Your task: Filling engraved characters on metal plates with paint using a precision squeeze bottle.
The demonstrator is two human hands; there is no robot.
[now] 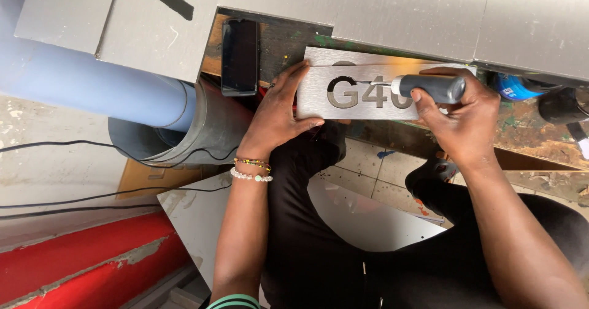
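**Metal sign plate steadied under a small tube nozzle**

Brushed-metal sign plate (368, 91) lies flat near the edge of a worn, paint-stained workbench (540, 131), its long side running left to right, with large cut-out characters across its middle. The left hand (279, 116) spreads over the plate's left end, fingers splayed on top and thumb hooked along the lower edge, pressing it down rather than closing around it. The right hand (457, 122) is closed around a dark grey tube (429, 88) held almost level, its thin nozzle tip touching the plate just beside the first cut-out character.

By its look, the plate is a thin, stiff sheet: light enough to slide on the bench, rigid enough not to flex under a palm. The brushed face probably marks and smears easily, and the cut edges of the characters may be sharp, so the outer rim and the plain ends seem the safest places to hold it. The tube appears soft-walled, likely to give under a squeeze.

A black phone (239, 56) lies face up just left of the plate. Grey painted panels (417, 8) with black lettering overhang the back of the bench. A pale blue pipe (86, 82) enters a grey collar at the left, black cables (73, 198) trail below it, and another metal sheet (368, 220) rests under the person's knees.
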